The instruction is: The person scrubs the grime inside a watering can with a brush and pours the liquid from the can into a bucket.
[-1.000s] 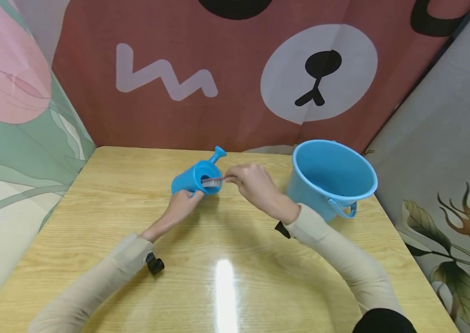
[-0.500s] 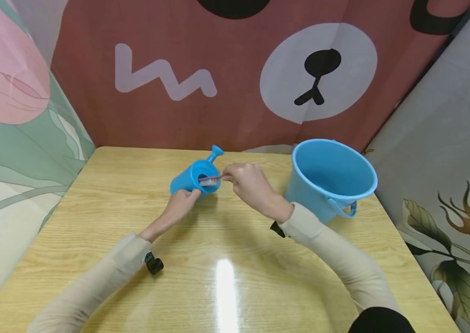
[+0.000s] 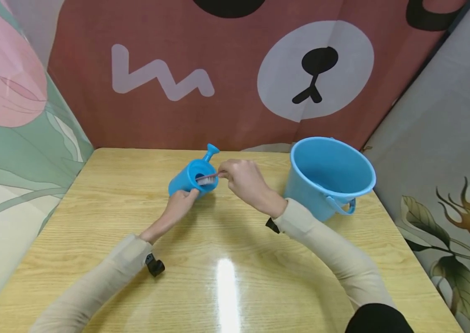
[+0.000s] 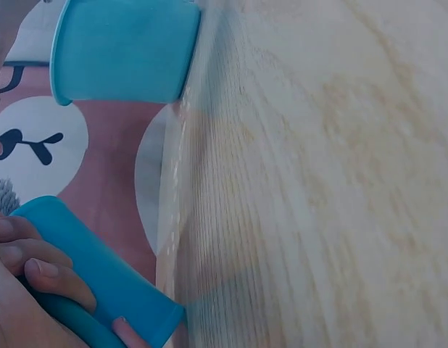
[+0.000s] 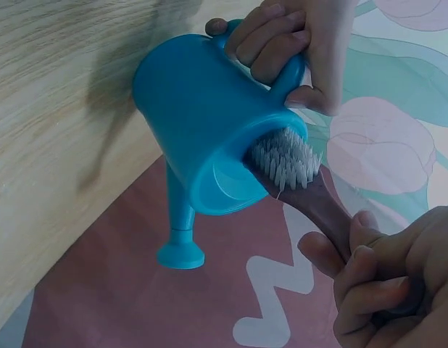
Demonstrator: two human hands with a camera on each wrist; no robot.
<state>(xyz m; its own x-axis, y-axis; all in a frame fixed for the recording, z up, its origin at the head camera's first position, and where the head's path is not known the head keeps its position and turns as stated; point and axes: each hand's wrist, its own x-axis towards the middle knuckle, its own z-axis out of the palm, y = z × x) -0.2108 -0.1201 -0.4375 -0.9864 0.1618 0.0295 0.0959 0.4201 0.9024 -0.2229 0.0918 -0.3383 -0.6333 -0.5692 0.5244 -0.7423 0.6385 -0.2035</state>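
Observation:
My left hand (image 3: pixel 180 203) grips the handle of a blue toy watering can (image 5: pixel 188 101), its fingers curled round the loop in the right wrist view. The can is tilted on its side, its mouth turned toward my right hand and its spout toward the back. My right hand (image 3: pixel 247 185) holds a scrub brush (image 5: pixel 322 206) by its brown handle. White bristles (image 5: pixel 285 159) sit at the can's mouth, the tip of the brush head just inside the rim. In the left wrist view only a bit of bristle shows beside the can.
A large light-blue bucket (image 3: pixel 307 196) with a side handle stands upright at the back right of the wooden table (image 3: pixel 193 286). Behind the table hangs a red cloth (image 3: pixel 235 125) with a bear's face. Patterned cloths close off both sides.
Both hands, the can and the brush have shifted slightly left in the head view, which has itself moved a little. The grips and the brush at the can's mouth look the same.

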